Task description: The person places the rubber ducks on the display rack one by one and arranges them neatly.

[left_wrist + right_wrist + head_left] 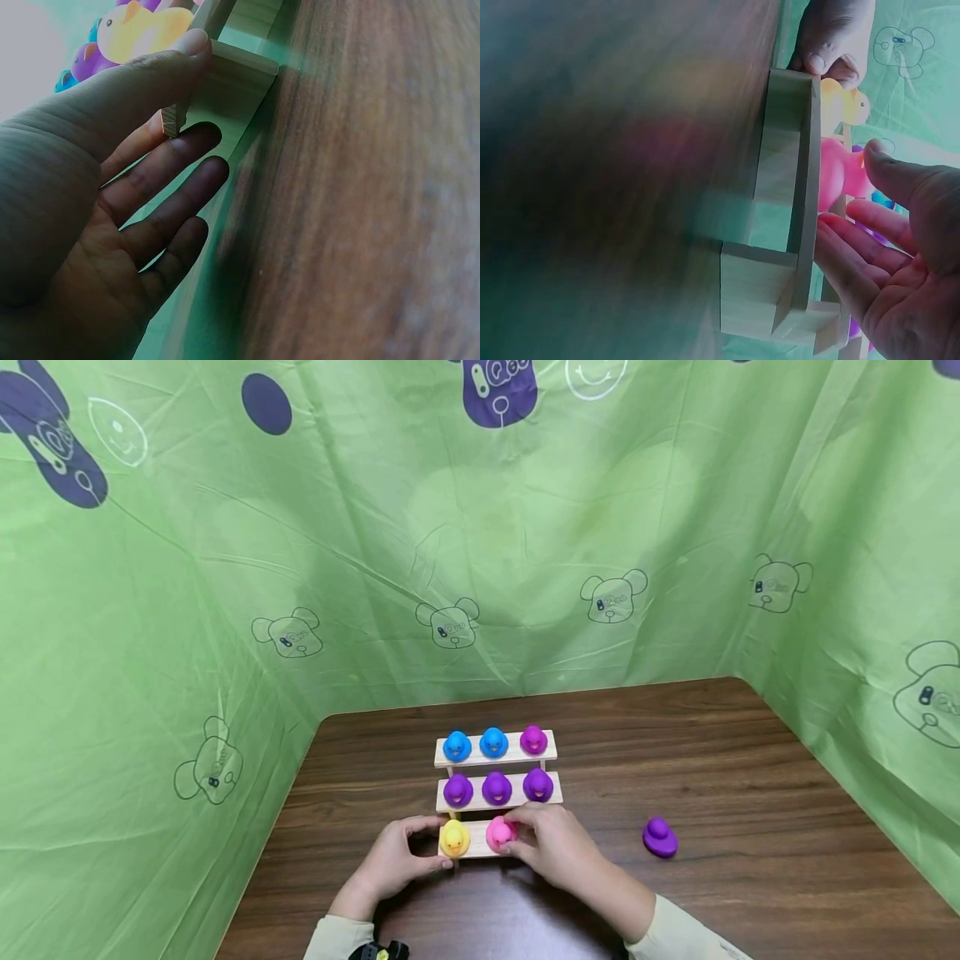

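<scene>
A small three-tier wooden rack [477,839] stands on the table and carries rubber ducks. My left hand [395,860] grips the left end of its lowest shelf, thumb in front, beside a yellow rubber duck [454,839]. In the left wrist view, that thumb [191,43] presses the shelf edge while the lower fingers extend loosely. With thumb and forefinger, my right hand [558,843] pinches a pink rubber duck [498,833] on the same shelf. The right wrist view shows the pink duck [836,172] upright between thumb and fingers.
Purple ducks [497,788] line the middle shelf. On the top shelf sit two blue ducks [493,742] and a magenta-purple one [533,741]. Another purple duck [660,837] lies on the brown table [750,860] at the right. A green printed curtain [525,543] surrounds the table.
</scene>
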Demonstrator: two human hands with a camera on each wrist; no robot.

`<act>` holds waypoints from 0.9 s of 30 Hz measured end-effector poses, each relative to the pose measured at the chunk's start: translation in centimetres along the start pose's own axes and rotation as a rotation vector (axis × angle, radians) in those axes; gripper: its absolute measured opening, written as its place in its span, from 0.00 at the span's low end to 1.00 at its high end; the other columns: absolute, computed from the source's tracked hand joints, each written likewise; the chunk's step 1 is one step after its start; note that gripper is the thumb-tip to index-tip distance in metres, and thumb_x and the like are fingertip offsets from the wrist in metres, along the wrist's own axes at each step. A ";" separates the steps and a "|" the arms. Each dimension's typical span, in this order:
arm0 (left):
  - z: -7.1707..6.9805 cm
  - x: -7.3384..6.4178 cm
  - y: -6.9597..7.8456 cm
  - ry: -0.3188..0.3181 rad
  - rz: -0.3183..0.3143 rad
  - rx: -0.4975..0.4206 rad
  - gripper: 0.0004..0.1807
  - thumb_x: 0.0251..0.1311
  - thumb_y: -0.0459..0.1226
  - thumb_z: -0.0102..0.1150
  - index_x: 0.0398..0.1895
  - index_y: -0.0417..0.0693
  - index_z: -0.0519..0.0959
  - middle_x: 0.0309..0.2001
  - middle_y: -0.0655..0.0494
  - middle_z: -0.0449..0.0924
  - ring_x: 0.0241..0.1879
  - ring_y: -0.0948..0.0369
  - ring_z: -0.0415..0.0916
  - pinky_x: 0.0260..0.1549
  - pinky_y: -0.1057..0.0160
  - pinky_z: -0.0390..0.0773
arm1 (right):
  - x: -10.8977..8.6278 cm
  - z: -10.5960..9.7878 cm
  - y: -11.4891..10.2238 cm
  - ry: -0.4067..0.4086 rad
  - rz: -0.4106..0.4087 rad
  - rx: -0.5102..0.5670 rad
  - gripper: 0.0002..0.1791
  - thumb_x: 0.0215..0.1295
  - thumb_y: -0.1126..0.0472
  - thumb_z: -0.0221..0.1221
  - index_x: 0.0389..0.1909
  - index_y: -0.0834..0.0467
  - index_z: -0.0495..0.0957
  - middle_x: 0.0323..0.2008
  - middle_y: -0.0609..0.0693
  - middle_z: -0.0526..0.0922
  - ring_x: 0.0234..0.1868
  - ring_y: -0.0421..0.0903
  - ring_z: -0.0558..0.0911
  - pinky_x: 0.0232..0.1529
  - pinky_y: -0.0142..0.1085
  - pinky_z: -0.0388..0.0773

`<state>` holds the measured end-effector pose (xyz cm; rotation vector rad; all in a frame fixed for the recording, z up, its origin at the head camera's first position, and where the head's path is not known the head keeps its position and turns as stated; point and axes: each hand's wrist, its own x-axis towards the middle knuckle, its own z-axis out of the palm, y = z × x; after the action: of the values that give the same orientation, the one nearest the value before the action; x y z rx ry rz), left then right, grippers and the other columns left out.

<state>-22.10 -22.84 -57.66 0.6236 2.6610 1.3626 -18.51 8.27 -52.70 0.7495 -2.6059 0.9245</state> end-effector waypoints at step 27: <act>0.0 0.0 0.2 -0.004 -0.002 0.003 0.31 0.46 0.51 0.85 0.57 0.61 0.86 0.54 0.71 0.85 0.56 0.63 0.80 0.61 0.57 0.77 | -5.6 -8.9 6.5 0.133 0.237 -0.091 0.20 0.59 0.52 0.77 0.51 0.54 0.88 0.46 0.45 0.89 0.38 0.47 0.88 0.41 0.47 0.87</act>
<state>-22.02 -22.76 -57.45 0.6229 2.6602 1.3551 -16.78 20.46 -51.56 0.3486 -2.6358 0.8778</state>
